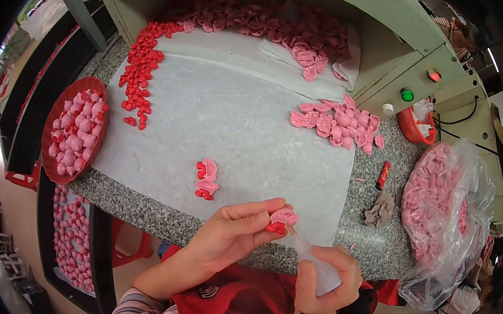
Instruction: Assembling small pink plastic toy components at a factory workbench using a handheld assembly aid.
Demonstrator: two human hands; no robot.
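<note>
Pinched between the fingertips of my left hand (pixel 243 227) is a small pink moulded piece (pixel 284 216) with a red part attached at its lower side. My right hand (pixel 330 279) is wrapped around a translucent white squeeze bottle (pixel 315 266). Its narrow nozzle points up and meets, or nearly meets, the pink piece; exact contact I cannot tell. Farther off on the pale sheet (pixel 229 117) lie two similar pink-and-red pieces (pixel 206 178), side by side. What the little pieces depict is too small to make out.
Small red parts (pixel 143 64) pile up far left; pink shells (pixel 311 24) heap along the back. More pink pieces (pixel 345 122) sit at right. A red bowl (pixel 49 149) of pink balls stands left. A plastic bag (pixel 445 223) of pink parts, a red tube (pixel 383 176) and a crumpled cloth (pixel 380 209) lie right.
</note>
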